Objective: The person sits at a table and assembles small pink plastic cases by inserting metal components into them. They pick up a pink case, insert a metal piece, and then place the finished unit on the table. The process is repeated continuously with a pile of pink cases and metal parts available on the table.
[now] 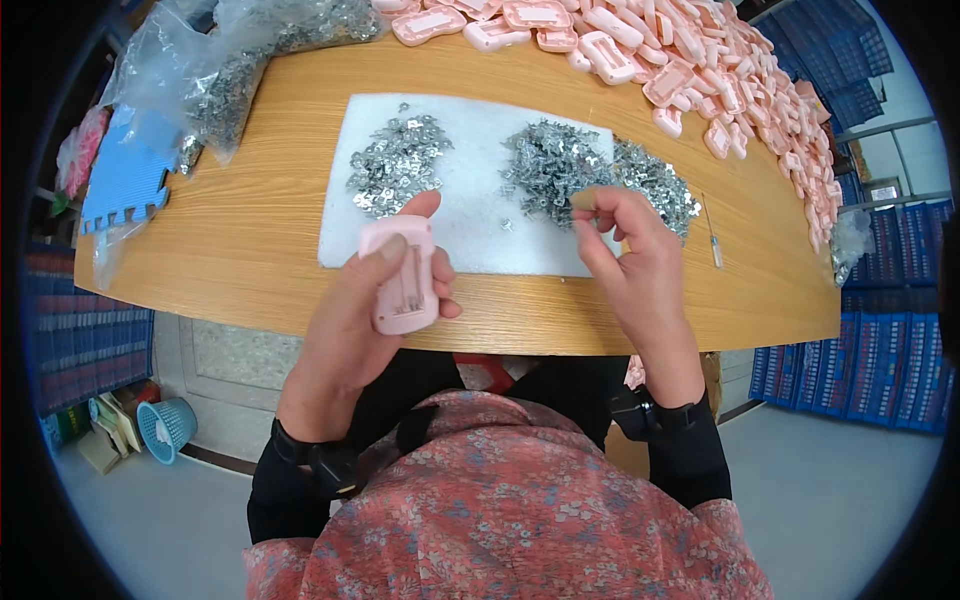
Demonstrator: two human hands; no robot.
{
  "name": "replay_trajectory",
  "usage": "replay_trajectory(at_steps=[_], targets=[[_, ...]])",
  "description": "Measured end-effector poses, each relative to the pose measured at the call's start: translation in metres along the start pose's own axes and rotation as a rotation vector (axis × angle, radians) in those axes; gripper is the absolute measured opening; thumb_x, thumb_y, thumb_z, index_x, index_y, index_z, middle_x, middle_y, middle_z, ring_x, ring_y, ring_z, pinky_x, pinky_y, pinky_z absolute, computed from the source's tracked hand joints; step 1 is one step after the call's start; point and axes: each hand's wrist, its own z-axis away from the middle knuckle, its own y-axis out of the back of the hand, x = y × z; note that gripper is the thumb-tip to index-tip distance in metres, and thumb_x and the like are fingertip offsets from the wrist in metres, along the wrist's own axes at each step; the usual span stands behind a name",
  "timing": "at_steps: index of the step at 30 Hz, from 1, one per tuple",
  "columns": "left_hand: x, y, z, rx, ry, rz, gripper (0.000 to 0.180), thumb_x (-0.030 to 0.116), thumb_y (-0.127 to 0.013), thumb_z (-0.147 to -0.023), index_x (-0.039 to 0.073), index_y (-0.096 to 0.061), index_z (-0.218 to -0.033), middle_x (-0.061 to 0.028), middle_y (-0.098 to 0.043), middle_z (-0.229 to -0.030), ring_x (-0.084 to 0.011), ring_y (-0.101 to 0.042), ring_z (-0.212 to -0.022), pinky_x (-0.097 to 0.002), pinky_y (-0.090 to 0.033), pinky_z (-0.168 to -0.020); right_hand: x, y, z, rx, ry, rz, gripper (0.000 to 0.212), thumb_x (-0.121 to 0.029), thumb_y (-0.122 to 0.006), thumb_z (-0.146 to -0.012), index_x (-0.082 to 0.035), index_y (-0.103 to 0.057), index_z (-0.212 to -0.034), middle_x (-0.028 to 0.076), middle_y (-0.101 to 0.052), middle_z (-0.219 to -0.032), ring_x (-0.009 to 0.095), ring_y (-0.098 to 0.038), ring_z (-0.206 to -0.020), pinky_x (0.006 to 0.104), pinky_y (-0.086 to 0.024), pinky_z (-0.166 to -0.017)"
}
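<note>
My left hand [352, 318] is closed around a pale pink plastic casing [408, 278], its thumb lying across the upper part. The casing's open battery compartment faces up, with small metal contacts at its near end. My right hand [632, 245] hovers at the near side of a pile of small silvery metal contact pieces [556, 165]. Its thumb and forefinger are curled toward each other in a pinch, a tan cover on one fingertip; anything between them is too small to make out. Another pile of metal pieces [400, 160] lies beyond my left hand. Both piles rest on a white foam sheet [470, 235].
Many pink casings [690, 60] are heaped along the table's far right. More metal pieces [655, 185] spill past the sheet, near a thin screwdriver [715, 250]. Plastic bags of metal parts [225, 100] and a blue foam mat [125, 175] occupy the far left.
</note>
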Motion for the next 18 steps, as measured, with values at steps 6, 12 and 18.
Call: replay_trajectory(at_steps=[6,12,18], targets=[[-0.003,-0.004,-0.003,0.133,0.007,-0.125,0.056,0.027,-0.056,-0.097,0.001,-0.041,-0.143,-0.0115,-0.063,-0.097,-0.0194,-0.064,-0.089,-0.0338,-0.056,-0.076,-0.011,-0.029,-0.014,-0.054,0.241,0.121,0.023,0.001,-0.068,-0.075,-0.008,-0.066,-0.096,0.006,-0.065,-0.083,0.027,-0.059,-0.087,0.0401,-0.048,-0.079],[-0.004,-0.009,-0.003,0.132,0.013,-0.136,0.052,0.014,-0.063,-0.094,0.002,-0.044,-0.141,-0.0105,-0.063,-0.098,-0.0184,-0.065,-0.087,-0.033,-0.056,-0.076,-0.01,-0.04,-0.021,-0.112,0.297,0.231,0.025,-0.001,-0.072,-0.074,-0.009,-0.065,-0.096,0.005,-0.065,-0.084,0.026,-0.058,-0.086,0.0392,-0.047,-0.08],[-0.017,-0.024,-0.021,0.18,-0.155,-0.394,0.052,0.005,-0.067,-0.091,-0.001,-0.047,-0.139,-0.0029,-0.062,-0.098,-0.0103,-0.061,-0.087,-0.0264,-0.051,-0.079,-0.032,-0.03,-0.015,-0.028,0.03,-0.168,0.02,-0.004,-0.075,-0.078,-0.005,-0.062,-0.094,0.007,-0.065,-0.084,0.026,-0.062,-0.081,0.0357,-0.051,-0.07]])
